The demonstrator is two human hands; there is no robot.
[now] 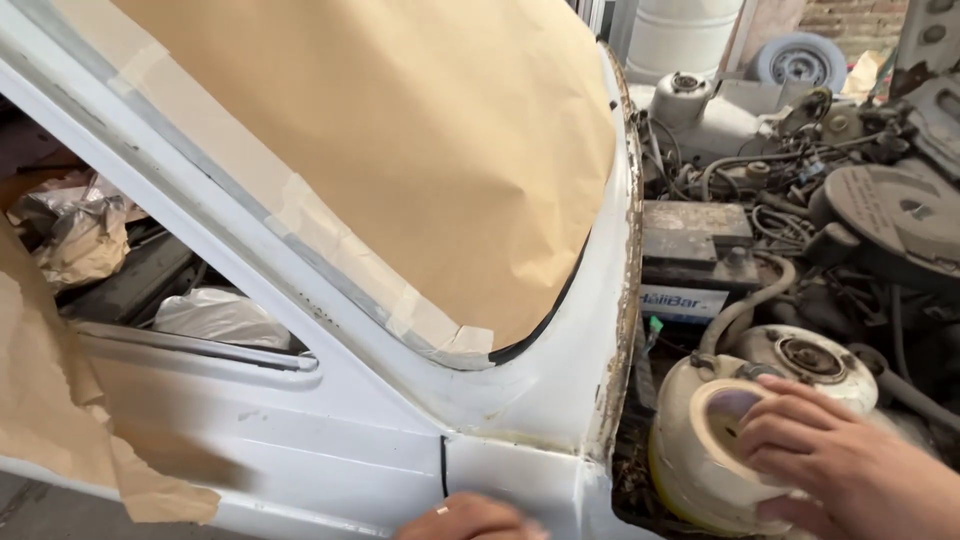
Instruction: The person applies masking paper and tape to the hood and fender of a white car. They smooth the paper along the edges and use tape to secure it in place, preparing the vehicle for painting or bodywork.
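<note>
My right hand [850,465] grips a thick cream roll of masking tape [695,450] at the lower right, over the edge of the open engine bay. Its fingers lie across the roll's face and hole. Only the knuckles of my left hand [470,518], with a ring on one finger, show at the bottom edge, against the white car body [520,400] near the door seam. Brown masking paper [400,140] covers the windshield, held along its lower edge by strips of pale tape [400,300].
The engine bay holds a battery [695,245], a dark round air cleaner [890,215], a round white cap [810,360], hoses and wires. Its rusty edge [628,300] runs top to bottom. More brown paper [50,400] hangs on the door. A white tank [680,30] and a wheel [800,60] stand behind.
</note>
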